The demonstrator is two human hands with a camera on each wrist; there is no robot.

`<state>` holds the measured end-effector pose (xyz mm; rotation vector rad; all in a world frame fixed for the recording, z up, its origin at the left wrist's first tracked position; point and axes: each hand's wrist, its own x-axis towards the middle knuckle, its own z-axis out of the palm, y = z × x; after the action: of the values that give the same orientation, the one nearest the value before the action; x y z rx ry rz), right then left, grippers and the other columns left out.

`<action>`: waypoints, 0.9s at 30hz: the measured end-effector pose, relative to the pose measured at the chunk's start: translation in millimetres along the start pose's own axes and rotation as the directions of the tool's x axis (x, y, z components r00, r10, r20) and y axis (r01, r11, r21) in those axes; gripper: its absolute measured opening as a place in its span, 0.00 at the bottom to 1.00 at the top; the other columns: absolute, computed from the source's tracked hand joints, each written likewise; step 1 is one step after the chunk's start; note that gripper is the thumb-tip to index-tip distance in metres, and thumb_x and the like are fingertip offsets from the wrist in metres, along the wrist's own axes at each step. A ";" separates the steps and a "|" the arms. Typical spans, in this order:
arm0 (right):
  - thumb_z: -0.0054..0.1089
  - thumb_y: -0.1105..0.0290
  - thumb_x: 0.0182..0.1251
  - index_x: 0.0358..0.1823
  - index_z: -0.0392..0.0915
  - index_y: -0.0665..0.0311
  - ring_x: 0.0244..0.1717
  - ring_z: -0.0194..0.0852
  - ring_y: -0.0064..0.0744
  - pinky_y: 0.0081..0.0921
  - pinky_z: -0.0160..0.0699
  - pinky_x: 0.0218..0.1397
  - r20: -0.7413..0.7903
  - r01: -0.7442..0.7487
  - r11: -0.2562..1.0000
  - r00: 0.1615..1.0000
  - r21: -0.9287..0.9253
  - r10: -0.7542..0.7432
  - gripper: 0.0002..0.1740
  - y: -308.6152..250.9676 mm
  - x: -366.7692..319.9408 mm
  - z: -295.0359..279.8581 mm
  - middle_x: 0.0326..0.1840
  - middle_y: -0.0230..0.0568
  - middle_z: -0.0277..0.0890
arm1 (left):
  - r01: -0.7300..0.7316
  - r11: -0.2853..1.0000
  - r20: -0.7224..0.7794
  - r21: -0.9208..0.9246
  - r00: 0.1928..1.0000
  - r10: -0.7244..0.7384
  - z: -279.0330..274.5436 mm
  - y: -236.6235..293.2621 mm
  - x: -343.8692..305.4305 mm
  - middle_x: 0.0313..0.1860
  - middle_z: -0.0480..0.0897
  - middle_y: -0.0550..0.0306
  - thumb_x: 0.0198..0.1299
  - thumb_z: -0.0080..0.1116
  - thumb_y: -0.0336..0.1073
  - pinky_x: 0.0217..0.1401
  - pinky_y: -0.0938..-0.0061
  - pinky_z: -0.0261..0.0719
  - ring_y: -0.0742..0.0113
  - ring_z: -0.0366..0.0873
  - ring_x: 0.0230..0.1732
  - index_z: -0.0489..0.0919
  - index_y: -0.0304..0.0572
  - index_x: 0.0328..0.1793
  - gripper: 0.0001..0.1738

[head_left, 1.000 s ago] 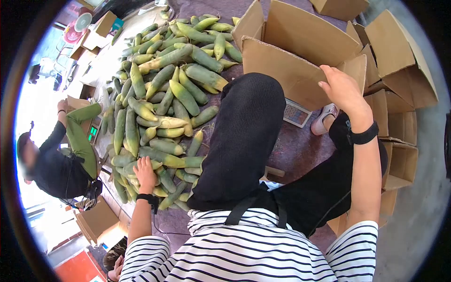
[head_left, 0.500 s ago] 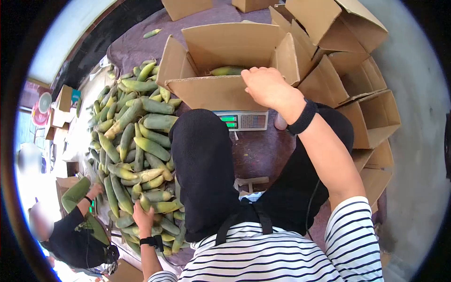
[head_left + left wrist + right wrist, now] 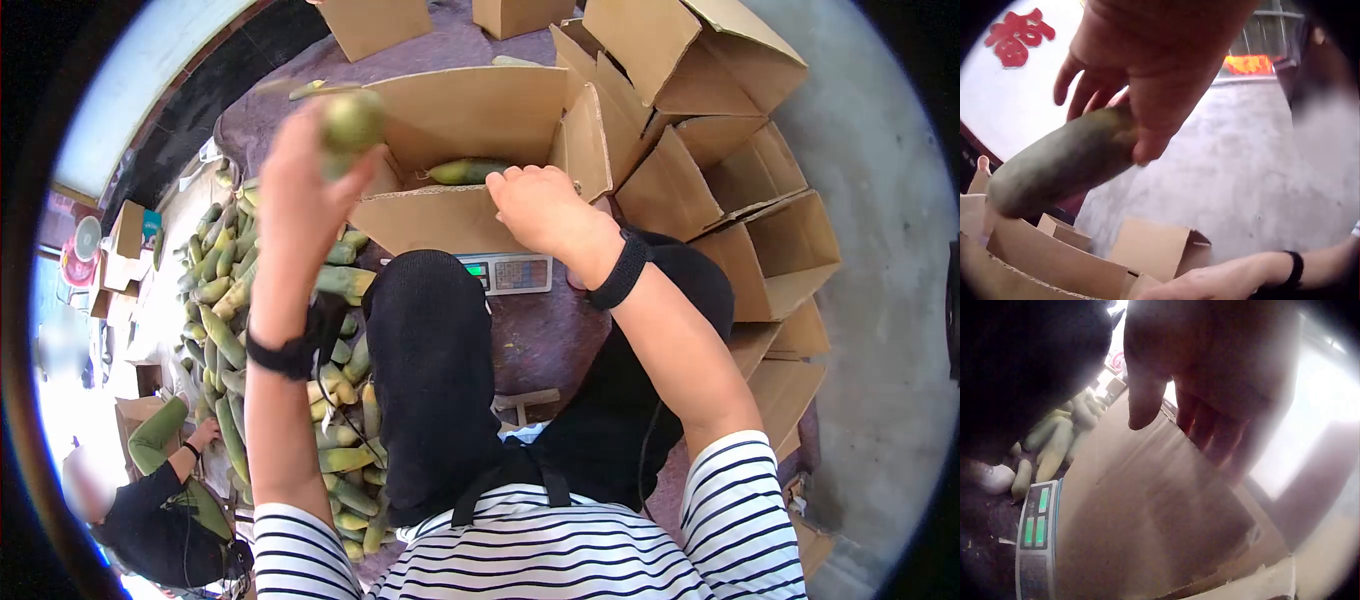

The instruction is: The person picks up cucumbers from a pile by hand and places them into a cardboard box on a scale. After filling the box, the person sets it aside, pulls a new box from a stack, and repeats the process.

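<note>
My left hand (image 3: 298, 200) grips one end of a green radish (image 3: 1063, 162), with the thumb on one side and the fingers on the other. In the head view both are blurred, raised by the left side of an open cardboard box (image 3: 430, 222). Another radish (image 3: 465, 172) lies inside this box. At the front wall's top edge, my right hand (image 3: 545, 205) holds the cardboard, its thumb (image 3: 1146, 403) outside and its fingers over the rim. The box stands on a digital scale (image 3: 522, 273) whose green display is lit.
A big heap of green radishes (image 3: 225, 335) lies left of my knee. More open cartons (image 3: 745, 165) are stacked on the right, and others (image 3: 375, 25) stand behind. Another person (image 3: 165, 510) sits at the far left. A small wooden piece (image 3: 527, 400) lies between my legs.
My left hand has picked a radish from the heap and lifted it forward to the box. The right hand has lowered onto the box's front rim. The head view has swung toward the box.
</note>
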<state>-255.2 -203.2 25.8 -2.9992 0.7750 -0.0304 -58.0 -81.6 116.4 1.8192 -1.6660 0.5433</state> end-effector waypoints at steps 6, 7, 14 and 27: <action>0.59 0.65 0.59 0.43 0.72 0.65 0.46 0.78 0.45 0.40 0.75 0.49 0.032 -0.030 0.999 0.999 0.035 0.028 0.15 -1.9 0.1 -7.2 0.41 0.45 0.77 | 0.224 0.943 0.535 -0.247 0.842 -0.060 10.4 22.5 -61.8 0.52 0.78 0.40 0.55 0.63 0.43 0.59 0.61 0.71 0.45 0.75 0.56 0.70 0.34 0.60 0.30; 0.59 0.65 0.59 0.44 0.72 0.65 0.46 0.77 0.45 0.39 0.75 0.48 0.063 -0.030 0.999 0.998 0.039 0.028 0.15 -2.8 0.3 -7.1 0.41 0.45 0.78 | 0.335 0.911 0.667 -0.242 0.739 -0.095 2.3 27.8 -77.4 0.55 0.76 0.39 0.56 0.63 0.43 0.62 0.61 0.69 0.45 0.73 0.59 0.70 0.34 0.61 0.30; 0.59 0.66 0.59 0.43 0.72 0.66 0.48 0.76 0.48 0.42 0.74 0.51 0.000 -0.019 0.999 1.000 0.040 0.019 0.14 2.8 0.7 -10.7 0.42 0.49 0.76 | 0.380 0.889 0.465 -0.254 0.854 -0.232 -22.7 40.1 -121.2 0.63 0.69 0.38 0.55 0.60 0.36 0.70 0.62 0.60 0.44 0.64 0.66 0.65 0.33 0.65 0.32; 0.58 0.67 0.61 0.45 0.73 0.66 0.52 0.73 0.49 0.41 0.74 0.54 -0.161 -0.018 0.991 0.986 0.136 0.040 0.14 12.5 -8.8 -21.4 0.46 0.50 0.74 | 0.535 0.825 0.381 -0.182 0.812 -0.443 -57.4 1.3 -163.2 0.67 0.67 0.43 0.64 0.50 0.43 0.72 0.64 0.56 0.50 0.63 0.69 0.62 0.37 0.70 0.31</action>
<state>-269.6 -210.7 46.6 -2.8845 0.7956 -0.3188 -74.2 77.6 50.6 2.0891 -1.2844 -0.2272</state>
